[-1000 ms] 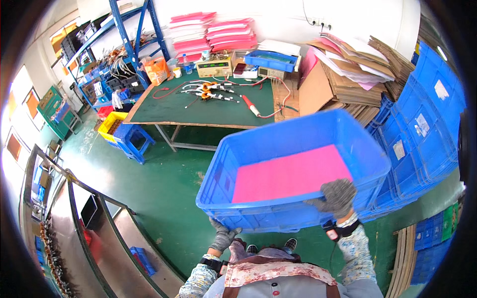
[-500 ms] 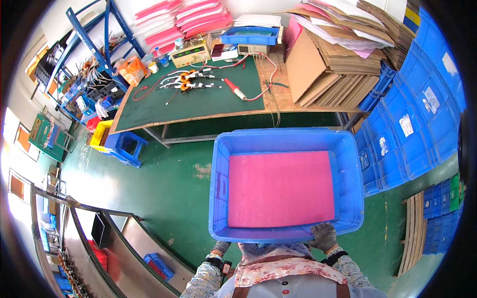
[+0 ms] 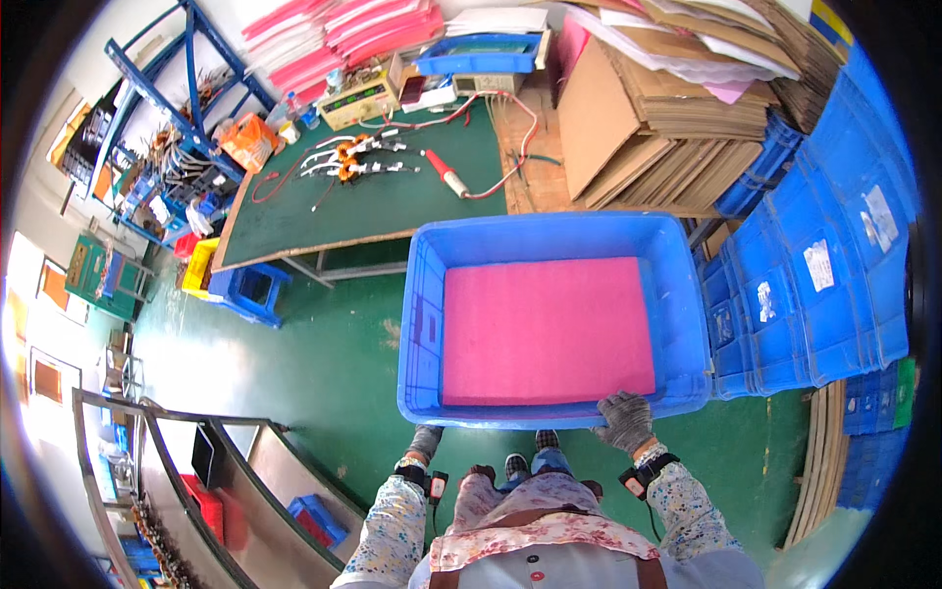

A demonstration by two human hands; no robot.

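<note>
A large blue plastic crate (image 3: 424, 324) is held out in front of me, above the floor. On its bottom lies a flat pink foam sheet (image 3: 548, 332). My right hand (image 3: 625, 420), in a grey glove, is closed over the near rim toward the right corner, with its thumb side inside the crate. My left hand (image 3: 424, 443), also gloved, grips beneath the near left corner; most of its fingers are hidden by the crate wall.
Ahead stands a workbench (image 3: 392, 218) with wired coils (image 3: 345, 157), a red-handled probe (image 3: 446, 175) and a meter (image 3: 360, 96). Flattened cardboard (image 3: 692, 118) is piled at its right. Stacked blue crates (image 3: 814, 285) line the right side. A metal rack (image 3: 250, 471) stands at left.
The crate has moved forward, away from my body, with both hands on it. My arms are stretched out further, and my legs and shoes now show below the crate.
</note>
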